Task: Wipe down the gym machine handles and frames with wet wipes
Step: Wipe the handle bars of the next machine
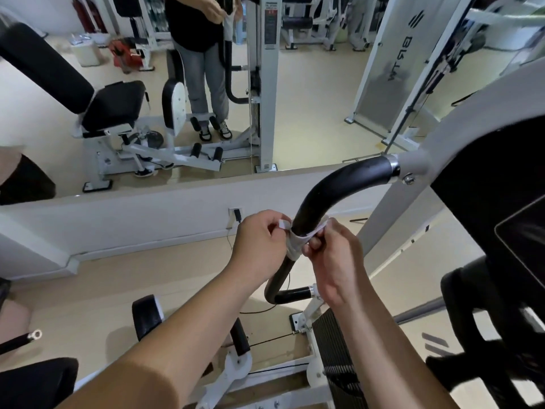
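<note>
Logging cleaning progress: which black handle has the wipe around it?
The curved black handle between both hands, wet wipe wrapped around it; the small foot rollers in the mirror are bare.

Around the black handle, open air lies from 8 to 11 o'clock, back to the low white wall under the mirror. At 1 to 3 o'clock the white frame and a black pad close that side. At 5 o'clock the weight stack stands below; at 7 o'clock a black roller pad stands off the bare floor.
</note>
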A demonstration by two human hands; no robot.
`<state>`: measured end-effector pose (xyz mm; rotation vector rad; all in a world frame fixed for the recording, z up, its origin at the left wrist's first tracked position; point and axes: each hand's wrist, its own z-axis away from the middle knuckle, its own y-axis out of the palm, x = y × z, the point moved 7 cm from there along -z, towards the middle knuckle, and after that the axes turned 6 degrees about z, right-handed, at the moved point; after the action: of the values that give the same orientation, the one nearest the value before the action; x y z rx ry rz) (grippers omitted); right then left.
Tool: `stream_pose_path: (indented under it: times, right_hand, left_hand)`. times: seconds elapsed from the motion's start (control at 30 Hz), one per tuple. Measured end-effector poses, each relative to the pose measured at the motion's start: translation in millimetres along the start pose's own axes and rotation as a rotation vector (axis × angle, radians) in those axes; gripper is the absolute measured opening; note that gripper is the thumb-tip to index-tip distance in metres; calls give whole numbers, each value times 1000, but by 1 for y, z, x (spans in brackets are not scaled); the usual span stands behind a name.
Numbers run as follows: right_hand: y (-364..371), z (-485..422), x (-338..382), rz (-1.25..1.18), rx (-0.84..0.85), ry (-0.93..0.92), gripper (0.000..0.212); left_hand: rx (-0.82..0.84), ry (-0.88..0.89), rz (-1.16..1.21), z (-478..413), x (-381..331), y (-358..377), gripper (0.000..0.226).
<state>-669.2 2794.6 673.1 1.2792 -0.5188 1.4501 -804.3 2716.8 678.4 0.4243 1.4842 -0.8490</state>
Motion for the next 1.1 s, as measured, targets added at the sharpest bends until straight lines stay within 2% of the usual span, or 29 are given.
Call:
stream_pose_path:
  times: [0.1,0.17,0.23,0.37,0.47,0.6,0.67,0.77,0.83,1.1]
  right_hand:
    - [-2,7,11,65,-66,-29,35]
    - [-6,11,12,235,-140,-25,26]
    - [-6,15,8,413,-144,-13,12]
    - [12,25,-14,586,122,18,24]
    - [16,21,-14,671,169,-55,32]
    - [20,20,0,775,248,-116,18]
    - [9,22,10,883,159,-194,9]
    - [-14,30,30,899,-90,-272,13]
    - [-17,34,37,824,-126,-266,11]
    - [-17,39,41,791,-189,-250,18]
  left_hand:
    - [-35,46,-17,7,-14,-1,25]
    - [-53,53,-20,10,-19,-2,24]
    - [-47,49,-25,11,-19,-2,23]
    - [-22,-39,115,15,-14,0,25]
    - [10,-82,155,14,-13,1,27]
    - [108,-120,117,9,-10,1,28]
    - [105,-103,66,10,-10,-2,28]
    - [85,-87,15,10,-11,-4,28]
    - [63,-77,-12,10,-15,-3,29]
    - [1,4,-159,12,-28,-1,27]
